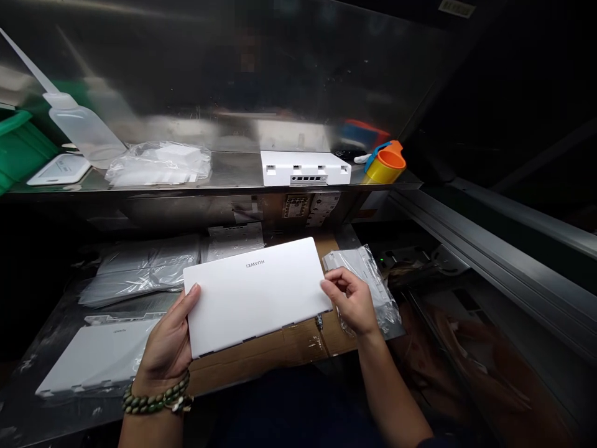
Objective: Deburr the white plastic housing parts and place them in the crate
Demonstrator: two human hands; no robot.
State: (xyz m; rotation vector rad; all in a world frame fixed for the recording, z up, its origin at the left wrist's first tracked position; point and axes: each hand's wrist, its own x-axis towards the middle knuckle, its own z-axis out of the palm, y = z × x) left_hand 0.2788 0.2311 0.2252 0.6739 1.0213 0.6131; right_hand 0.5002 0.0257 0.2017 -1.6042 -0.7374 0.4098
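A flat white Huawei router point(259, 295) is held up over the worktop, its broad face toward me and the lettering upside down. My left hand point(170, 336) grips its left end, thumb on the front face and fingers behind. At the opposite end, my right hand point(349, 298) has curled fingers, with the thumb tip against the router's right edge. Below the right end, a cable plug point(319, 322) shows over the cardboard point(261, 354). Beside my left wrist lies another white Huawei router point(100, 351), partly covered by clear plastic.
A metal shelf point(233, 171) carries a white router with ports point(305, 169), a plastic bag point(161, 163), a squeeze bottle point(86, 130) and tape rolls point(386, 163). Stacked plastic sleeves point(144, 267) lie left; a bagged white device point(368, 274) lies right. A metal rail point(494, 261) runs along the right.
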